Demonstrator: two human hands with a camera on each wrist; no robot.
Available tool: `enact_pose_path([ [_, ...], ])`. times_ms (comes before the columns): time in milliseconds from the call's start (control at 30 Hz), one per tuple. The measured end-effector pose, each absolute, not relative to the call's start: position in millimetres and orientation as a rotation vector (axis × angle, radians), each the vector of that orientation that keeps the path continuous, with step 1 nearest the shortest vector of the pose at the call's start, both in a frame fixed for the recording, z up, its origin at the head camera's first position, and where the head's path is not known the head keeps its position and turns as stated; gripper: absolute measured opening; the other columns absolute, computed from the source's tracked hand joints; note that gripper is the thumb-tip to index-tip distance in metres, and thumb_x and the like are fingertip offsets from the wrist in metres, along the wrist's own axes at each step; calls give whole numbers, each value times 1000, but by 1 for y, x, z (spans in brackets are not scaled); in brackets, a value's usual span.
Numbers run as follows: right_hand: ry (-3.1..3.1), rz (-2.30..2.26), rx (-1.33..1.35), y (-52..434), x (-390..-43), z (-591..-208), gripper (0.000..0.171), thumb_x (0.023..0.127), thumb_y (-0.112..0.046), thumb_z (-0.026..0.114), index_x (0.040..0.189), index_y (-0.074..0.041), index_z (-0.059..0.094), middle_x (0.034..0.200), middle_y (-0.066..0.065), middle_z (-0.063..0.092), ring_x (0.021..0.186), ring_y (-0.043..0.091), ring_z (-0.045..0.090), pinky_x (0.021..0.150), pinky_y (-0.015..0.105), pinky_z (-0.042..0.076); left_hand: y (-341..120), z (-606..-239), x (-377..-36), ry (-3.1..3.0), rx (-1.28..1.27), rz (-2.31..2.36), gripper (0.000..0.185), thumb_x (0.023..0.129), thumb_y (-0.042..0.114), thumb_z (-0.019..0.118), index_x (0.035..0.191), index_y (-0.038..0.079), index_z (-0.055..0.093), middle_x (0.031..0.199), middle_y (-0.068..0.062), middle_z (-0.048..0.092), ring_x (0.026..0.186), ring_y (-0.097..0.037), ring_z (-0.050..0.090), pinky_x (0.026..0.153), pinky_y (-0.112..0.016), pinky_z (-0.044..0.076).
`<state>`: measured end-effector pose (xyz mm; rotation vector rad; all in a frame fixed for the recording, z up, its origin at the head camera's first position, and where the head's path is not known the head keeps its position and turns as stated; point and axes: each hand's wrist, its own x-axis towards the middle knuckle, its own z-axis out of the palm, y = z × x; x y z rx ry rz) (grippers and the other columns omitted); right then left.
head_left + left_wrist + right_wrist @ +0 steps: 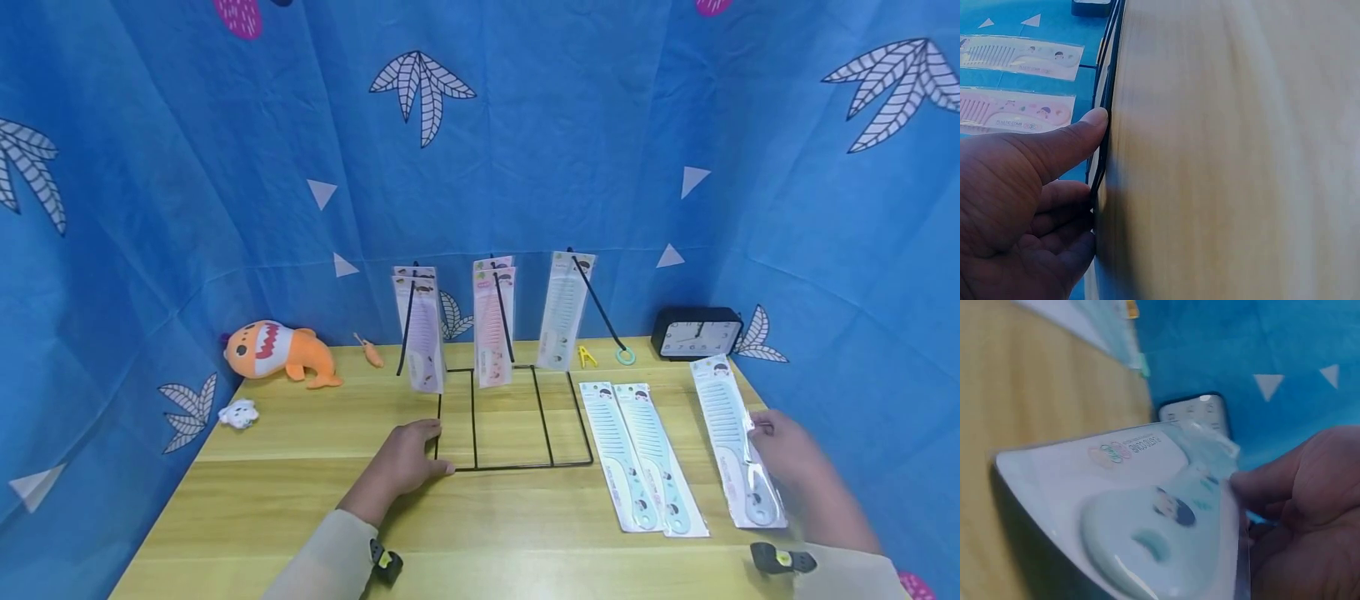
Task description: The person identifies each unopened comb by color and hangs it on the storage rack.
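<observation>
At the table's right edge: packaged comb point(738, 442), pale blue-white in a clear sleeve on a white card, lying lengthwise well to the right of the wire rack, handle end toward the person.
Right hand point(787, 454): fingers curled onto the package's right edge; the right wrist view shows the fingertips point(1254, 484) against the card's rim, the sleeve lifted slightly off the wood.
Left hand point(408, 458): laid flat with fingers relaxed on the table, touching the rack's front left corner; in the left wrist view the thumb point(1079, 134) presses against the black wire.
Wire rack point(510, 417): black frame at the table's middle, base flat on the wood, hooks rising at the back.
Hung combs: purple point(422, 333), pink point(492, 321) and white-green point(564, 308) packages on the rack's hooks.
Lying combs point(637, 454): two blue packages side by side, just right of the rack.
Clock point(697, 332): black, right and behind the rack.
Plush shark point(277, 352): orange, left of the rack.
Table point(262, 500): light wood.
</observation>
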<state>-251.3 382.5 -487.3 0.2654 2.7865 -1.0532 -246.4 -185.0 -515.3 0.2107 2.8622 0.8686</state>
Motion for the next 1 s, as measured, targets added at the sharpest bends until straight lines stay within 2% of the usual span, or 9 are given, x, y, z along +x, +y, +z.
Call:
enact_pose_path([
  [133,2820,-1207,218,386,-246,-473,52,117,-14,32,152,23,26,139,47,44,121,57,56,83,41,60,-185,-514,-247,2863,205,869,70,92,28,91,149,-2,64,163,-13,57,154,-41,49,129,-57,42],
  [233,2866,-1351,202,380,-242,-463,46,118,-15,34,150,18,32,135,38,50,111,35,63,73,23,57,-185,-514,-247,2858,194,871,70,92,28,91,150,-1,64,164,-12,57,155,-41,48,129,-56,42],
  [267,2880,-1413,185,376,-240,-461,43,118,-15,35,148,16,34,132,33,52,109,26,63,72,20,58,-185,-513,-247,2859,196,870,70,92,28,91,149,-1,64,164,-12,57,155,-41,48,129,-57,42],
  [367,2866,-1669,95,365,-236,-455,27,117,-13,43,138,5,45,125,4,62,103,0,61,75,15,61,-185,-513,-247,2862,209,864,70,92,28,91,149,-2,64,163,-13,57,154,-42,49,128,-57,42],
  [433,2758,-1926,-34,357,-234,-452,15,115,-6,48,129,-1,51,120,-12,65,101,-9,62,78,15,63,-185,-513,-247,2858,204,865,70,92,28,91,150,-1,64,164,-13,57,155,-41,48,129,-57,42],
  [500,2613,-2143,-192,348,-232,-448,16,112,2,51,125,-7,56,118,-21,66,104,-9,66,80,15,64,-185,-513,-246,2863,216,861,70,92,28,91,149,-2,64,163,-13,57,154,-42,49,129,-57,42],
  [633,2385,-2343,-536,325,-226,-441,29,107,16,50,124,-6,62,120,-11,72,109,-1,72,84,19,66,-185,-514,-246,2864,224,862,69,92,28,91,148,-2,64,163,-13,57,154,-42,49,129,-57,42],
  [733,2362,-2293,-734,307,-223,-438,29,105,19,50,124,1,62,120,-5,73,110,3,74,85,22,67,-185,-515,-245,2862,226,864,69,92,28,91,148,-2,65,163,-13,57,154,-42,49,129,-57,42],
  [1000,2656,-1844,-749,261,-217,-438,24,109,7,58,132,4,58,127,-15,68,112,0,72,86,24,68,-185,-518,-247,2867,225,860,70,91,29,91,148,-2,65,163,-13,57,154,-42,50,128,-57,43],
])
